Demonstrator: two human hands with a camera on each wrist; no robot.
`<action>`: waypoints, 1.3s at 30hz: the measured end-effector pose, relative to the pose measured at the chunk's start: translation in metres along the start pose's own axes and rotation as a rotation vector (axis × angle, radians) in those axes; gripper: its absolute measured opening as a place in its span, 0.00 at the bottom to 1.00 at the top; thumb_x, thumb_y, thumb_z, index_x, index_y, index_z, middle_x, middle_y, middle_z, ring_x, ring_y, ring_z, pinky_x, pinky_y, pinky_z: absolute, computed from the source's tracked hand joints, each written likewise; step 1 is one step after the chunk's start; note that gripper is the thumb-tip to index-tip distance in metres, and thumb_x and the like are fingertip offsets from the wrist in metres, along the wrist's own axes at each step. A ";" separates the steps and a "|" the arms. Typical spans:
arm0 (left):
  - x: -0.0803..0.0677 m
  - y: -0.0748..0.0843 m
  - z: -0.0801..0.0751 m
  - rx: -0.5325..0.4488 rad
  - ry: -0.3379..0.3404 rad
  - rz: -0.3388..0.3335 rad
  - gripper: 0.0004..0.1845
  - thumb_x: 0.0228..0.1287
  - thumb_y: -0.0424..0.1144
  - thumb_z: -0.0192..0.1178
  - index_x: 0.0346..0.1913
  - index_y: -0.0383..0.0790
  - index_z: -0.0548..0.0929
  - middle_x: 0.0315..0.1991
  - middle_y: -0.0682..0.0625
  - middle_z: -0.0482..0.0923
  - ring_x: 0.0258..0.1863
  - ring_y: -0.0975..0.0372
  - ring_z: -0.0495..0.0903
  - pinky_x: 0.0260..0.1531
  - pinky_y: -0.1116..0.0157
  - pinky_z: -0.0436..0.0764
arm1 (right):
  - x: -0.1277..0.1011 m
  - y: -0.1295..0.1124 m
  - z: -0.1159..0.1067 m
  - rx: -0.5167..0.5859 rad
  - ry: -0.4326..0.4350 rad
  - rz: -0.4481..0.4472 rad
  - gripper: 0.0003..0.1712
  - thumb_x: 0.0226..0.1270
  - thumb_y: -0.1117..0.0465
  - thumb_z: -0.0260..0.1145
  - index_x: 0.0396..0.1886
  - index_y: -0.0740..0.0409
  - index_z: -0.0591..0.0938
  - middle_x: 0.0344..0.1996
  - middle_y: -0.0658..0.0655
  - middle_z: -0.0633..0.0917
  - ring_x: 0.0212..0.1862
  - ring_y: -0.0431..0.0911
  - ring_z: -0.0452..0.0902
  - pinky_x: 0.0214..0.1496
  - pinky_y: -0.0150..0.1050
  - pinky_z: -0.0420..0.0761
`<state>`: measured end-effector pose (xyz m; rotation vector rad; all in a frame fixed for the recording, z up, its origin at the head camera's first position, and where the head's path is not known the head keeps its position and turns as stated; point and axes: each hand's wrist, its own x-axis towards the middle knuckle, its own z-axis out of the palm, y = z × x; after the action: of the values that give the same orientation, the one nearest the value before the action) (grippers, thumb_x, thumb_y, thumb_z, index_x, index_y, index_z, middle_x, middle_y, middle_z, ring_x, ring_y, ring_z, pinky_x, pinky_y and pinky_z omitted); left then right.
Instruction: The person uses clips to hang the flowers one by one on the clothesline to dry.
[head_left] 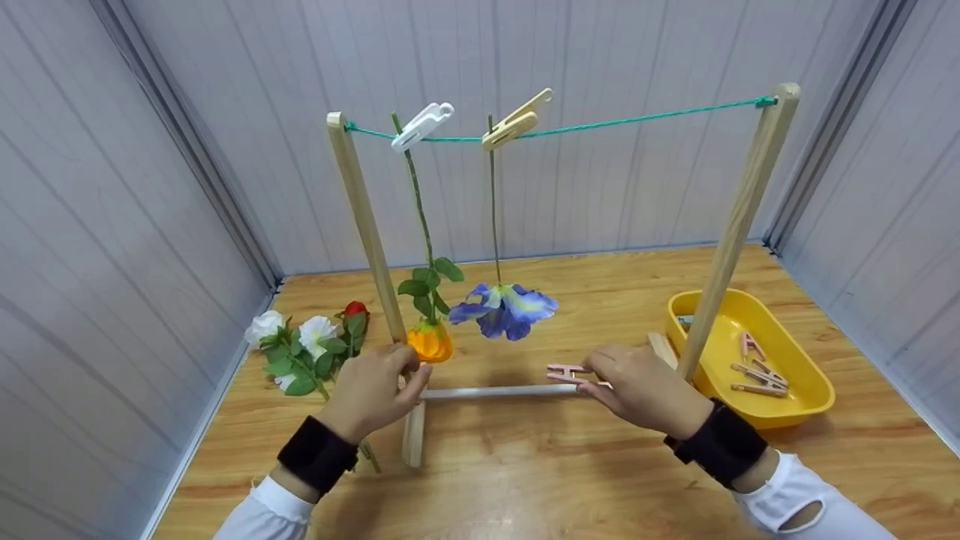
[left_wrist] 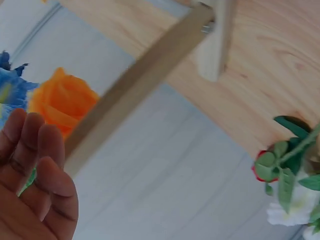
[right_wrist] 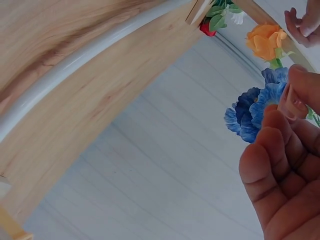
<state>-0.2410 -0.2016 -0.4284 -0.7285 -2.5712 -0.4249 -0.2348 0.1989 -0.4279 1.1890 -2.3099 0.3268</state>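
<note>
My right hand [head_left: 649, 386] pinches a pink clothespin [head_left: 567, 373] between thumb and fingers, above the rack's white bottom bar [head_left: 495, 391]. My left hand [head_left: 375, 390] is beside the rack's left post, just below an orange flower [head_left: 430, 343]; its fingers are loosely bent with nothing between them, as the left wrist view shows. That flower hangs head-down from a green string [head_left: 637, 118], its stem clipped by a white clothespin [head_left: 422, 126]. To its right a blue-purple flower [head_left: 504, 309] hangs the same way from a cream clothespin [head_left: 517, 120].
Wooden posts [head_left: 739, 225] hold the string at both ends. On the table's left lie white flowers [head_left: 316, 334] and a red flower [head_left: 355, 308] with leafy stems. A yellow tub [head_left: 806, 401] at right holds several clothespins [head_left: 761, 379]. Panelled walls enclose the table.
</note>
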 end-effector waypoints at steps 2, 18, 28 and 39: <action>-0.002 -0.007 0.000 -0.021 -0.068 -0.067 0.15 0.77 0.42 0.63 0.28 0.48 0.80 0.23 0.55 0.76 0.20 0.64 0.71 0.21 0.66 0.69 | 0.000 0.000 0.000 0.014 -0.009 0.011 0.12 0.67 0.62 0.80 0.42 0.61 0.85 0.34 0.57 0.88 0.34 0.46 0.84 0.34 0.40 0.85; -0.015 -0.061 0.020 -0.032 -0.343 -0.556 0.11 0.75 0.31 0.56 0.30 0.33 0.79 0.21 0.48 0.71 0.20 0.56 0.72 0.21 0.60 0.72 | -0.005 -0.008 0.001 0.108 -0.105 0.098 0.09 0.73 0.61 0.76 0.41 0.58 0.84 0.30 0.52 0.84 0.30 0.39 0.74 0.32 0.34 0.76; -0.016 -0.079 0.033 0.008 -0.394 -0.624 0.13 0.72 0.27 0.55 0.28 0.31 0.84 0.27 0.37 0.86 0.26 0.49 0.86 0.28 0.51 0.84 | -0.005 -0.008 0.001 0.164 -0.132 0.104 0.08 0.74 0.61 0.75 0.40 0.57 0.83 0.29 0.49 0.83 0.29 0.36 0.70 0.31 0.31 0.72; -0.015 -0.093 0.043 -0.013 -0.436 -0.692 0.09 0.70 0.26 0.58 0.42 0.24 0.87 0.37 0.31 0.89 0.33 0.46 0.88 0.33 0.50 0.86 | -0.009 -0.009 0.001 0.218 -0.180 0.144 0.07 0.76 0.61 0.74 0.39 0.56 0.83 0.30 0.47 0.81 0.30 0.34 0.69 0.31 0.30 0.71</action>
<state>-0.2951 -0.2669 -0.4886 0.1209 -3.1990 -0.5318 -0.2235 0.1991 -0.4341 1.1995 -2.5765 0.5561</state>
